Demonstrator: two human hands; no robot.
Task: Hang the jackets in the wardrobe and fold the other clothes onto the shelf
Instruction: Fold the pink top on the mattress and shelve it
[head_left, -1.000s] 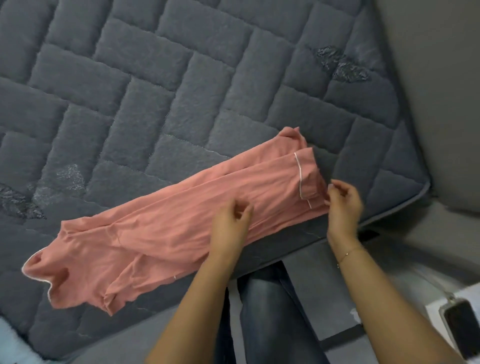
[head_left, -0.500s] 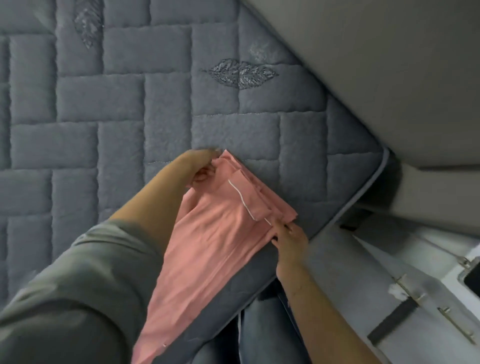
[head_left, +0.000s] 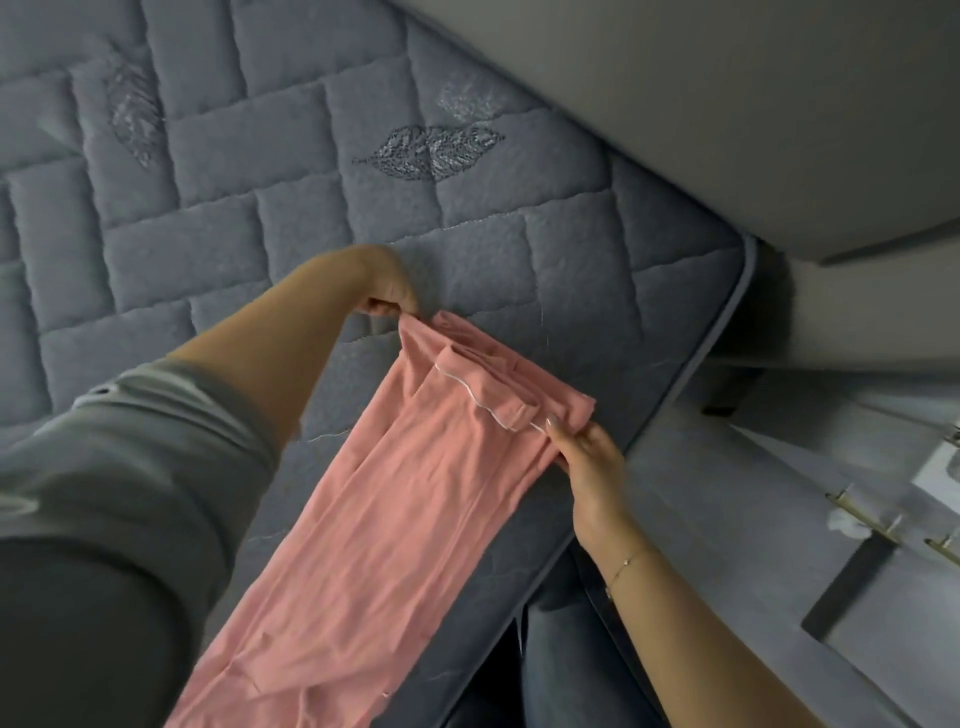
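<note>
Pink garment (head_left: 395, 499) on quilted mattress (head_left: 260, 218), far corner pinched by left hand (head_left: 387, 291), near corner by right hand (head_left: 587, 452)

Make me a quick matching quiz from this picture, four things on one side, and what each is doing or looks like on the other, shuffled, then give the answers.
1. left hand
2. right hand
3. pink garment
4. grey quilted mattress

A. stitched with leaf patterns
B. pinches the garment's far corner
C. edged with white piping
D. grips the garment's near corner, bracelet on its wrist

Pairs: 1-B, 2-D, 3-C, 4-A
</note>
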